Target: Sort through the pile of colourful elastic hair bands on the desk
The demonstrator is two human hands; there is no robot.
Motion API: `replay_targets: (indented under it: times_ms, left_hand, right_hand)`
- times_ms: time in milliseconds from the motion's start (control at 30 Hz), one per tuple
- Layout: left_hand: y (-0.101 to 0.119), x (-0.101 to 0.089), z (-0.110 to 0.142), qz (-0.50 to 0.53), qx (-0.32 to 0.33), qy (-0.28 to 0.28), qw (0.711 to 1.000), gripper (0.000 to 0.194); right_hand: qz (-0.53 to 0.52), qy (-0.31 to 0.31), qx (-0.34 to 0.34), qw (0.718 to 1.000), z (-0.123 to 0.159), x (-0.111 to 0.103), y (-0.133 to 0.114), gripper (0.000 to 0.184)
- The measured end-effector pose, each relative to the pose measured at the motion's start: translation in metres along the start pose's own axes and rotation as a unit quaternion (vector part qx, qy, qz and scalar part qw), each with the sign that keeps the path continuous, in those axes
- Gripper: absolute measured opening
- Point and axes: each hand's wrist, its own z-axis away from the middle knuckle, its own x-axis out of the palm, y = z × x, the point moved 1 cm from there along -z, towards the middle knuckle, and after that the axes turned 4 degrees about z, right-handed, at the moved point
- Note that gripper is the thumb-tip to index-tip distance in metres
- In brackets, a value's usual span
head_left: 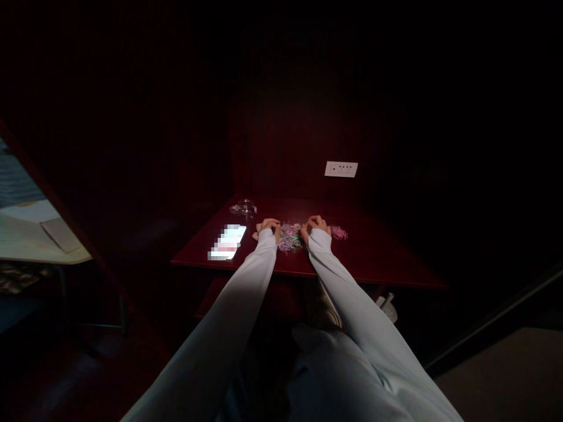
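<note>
A loose pile of small, thin coloured loops [289,239] in pastel purple, pink and green, looking like elastic bands, lies on the dark red table [281,264]. At its left edge rests my left hand [267,227], fingers curled and closed towards the loops. My right hand [316,226] is at the pile's right edge, also curled with its fingers drawn together. Whatever either hand pinches is too small to make out. Just right of my right hand sits a separate heap of pink bands [339,232].
A lit phone [227,242] lies left of my left hand. Behind it stands a small clear round container [247,206] with pinkish bits beside it. On the back wall is a white socket panel [341,169]. A dark partition [132,176] rises at the left.
</note>
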Motion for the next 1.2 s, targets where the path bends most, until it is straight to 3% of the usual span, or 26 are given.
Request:
replay_targets:
  times_ms: [233,500,1000,1200]
  left_hand:
    - [0.0,0.0,0.002,-0.008,-0.005,0.019,1.0,0.024]
    - [0.0,0.002,0.002,-0.043,0.045,-0.112,0.992,0.021]
    - [-0.006,0.001,0.0,-0.035,0.052,-0.123,0.99,0.015]
    - [-0.002,0.0,0.0,-0.047,0.039,-0.13,0.99,0.014]
  right_hand:
    - [-0.024,0.02,0.006,0.999,-0.002,0.008,0.007,0.017]
    - [-0.147,-0.071,-0.124,0.979,-0.008,0.028,0.014,0.026]
    - [-0.15,-0.08,-0.073,0.983,-0.01,0.033,0.022,0.046]
    - [-0.143,-0.076,-0.082,0.983,-0.01,0.034,0.021,0.042]
